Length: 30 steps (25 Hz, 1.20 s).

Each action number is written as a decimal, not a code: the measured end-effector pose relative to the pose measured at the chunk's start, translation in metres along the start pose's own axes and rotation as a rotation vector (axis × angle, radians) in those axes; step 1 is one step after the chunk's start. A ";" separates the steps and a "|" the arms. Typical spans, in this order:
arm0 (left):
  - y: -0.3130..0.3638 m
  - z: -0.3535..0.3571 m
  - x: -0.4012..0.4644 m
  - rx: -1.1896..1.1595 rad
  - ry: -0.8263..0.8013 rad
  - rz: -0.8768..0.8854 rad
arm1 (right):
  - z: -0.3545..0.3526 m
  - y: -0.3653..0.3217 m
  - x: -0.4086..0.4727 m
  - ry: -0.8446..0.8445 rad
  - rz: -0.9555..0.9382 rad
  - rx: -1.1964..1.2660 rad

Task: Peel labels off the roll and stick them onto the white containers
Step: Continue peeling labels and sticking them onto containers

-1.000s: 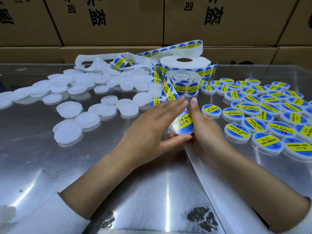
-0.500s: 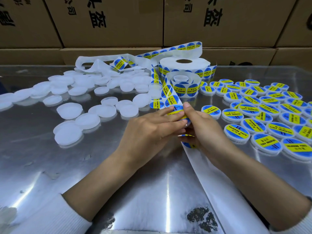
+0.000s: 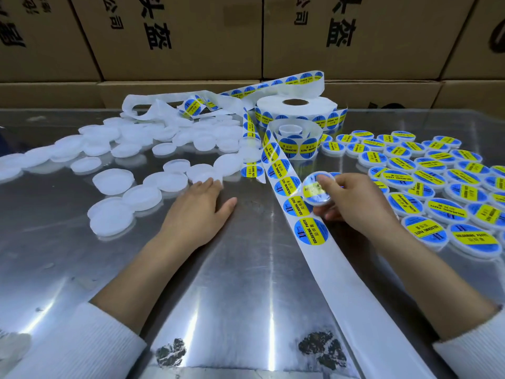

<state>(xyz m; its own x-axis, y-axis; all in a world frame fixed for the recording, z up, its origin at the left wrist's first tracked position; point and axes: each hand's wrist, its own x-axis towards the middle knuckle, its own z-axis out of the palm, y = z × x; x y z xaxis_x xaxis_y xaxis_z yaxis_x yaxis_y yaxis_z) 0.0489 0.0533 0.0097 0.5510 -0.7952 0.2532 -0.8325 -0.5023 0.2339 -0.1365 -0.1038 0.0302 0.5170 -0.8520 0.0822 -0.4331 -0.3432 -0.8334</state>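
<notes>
My right hand [image 3: 355,203] holds a small round container [image 3: 317,188] with a blue and yellow label on its face, tilted, just above the label strip [image 3: 297,206]. That strip of round blue and yellow labels runs from the roll [image 3: 295,110] at the back centre down toward the front edge. My left hand [image 3: 199,209] lies flat on the metal table, fingers reaching the nearest plain white container [image 3: 205,173]. Several unlabelled white containers [image 3: 112,181] are scattered on the left. Labelled containers [image 3: 426,181] are laid out on the right.
A smaller coil of labels [image 3: 293,140] stands in front of the roll. Used backing paper [image 3: 153,105] is crumpled at the back left. Cardboard boxes [image 3: 191,36] form a wall behind the shiny metal table [image 3: 232,296], which has two dark marks near its front edge.
My hands were together pressing a label onto a container. They have parted: the left moved left toward the plain containers, the right carries the labelled container to the right.
</notes>
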 end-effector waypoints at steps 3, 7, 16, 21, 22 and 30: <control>0.002 -0.004 -0.002 -0.120 0.107 0.042 | -0.007 0.005 0.002 0.055 -0.014 -0.289; 0.006 -0.005 -0.004 -0.203 0.107 0.049 | -0.016 0.004 0.001 0.149 -0.016 -0.476; 0.014 -0.008 -0.005 -0.450 0.254 0.096 | -0.011 0.000 -0.004 0.069 -0.139 -0.627; 0.010 -0.002 -0.003 -0.491 0.172 0.011 | -0.007 0.010 0.002 -0.012 -0.099 -0.598; 0.009 0.000 -0.002 -0.468 0.143 -0.004 | -0.009 0.010 0.003 -0.025 -0.156 -0.529; 0.008 0.003 -0.002 -0.381 0.124 0.063 | -0.024 0.009 0.006 -0.665 -0.241 -0.265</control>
<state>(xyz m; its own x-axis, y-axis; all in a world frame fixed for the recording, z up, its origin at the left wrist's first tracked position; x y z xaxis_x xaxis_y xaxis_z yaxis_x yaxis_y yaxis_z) 0.0411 0.0501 0.0083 0.5222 -0.7615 0.3839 -0.7961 -0.2739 0.5396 -0.1555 -0.1217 0.0363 0.9201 -0.3519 -0.1719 -0.3715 -0.6451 -0.6677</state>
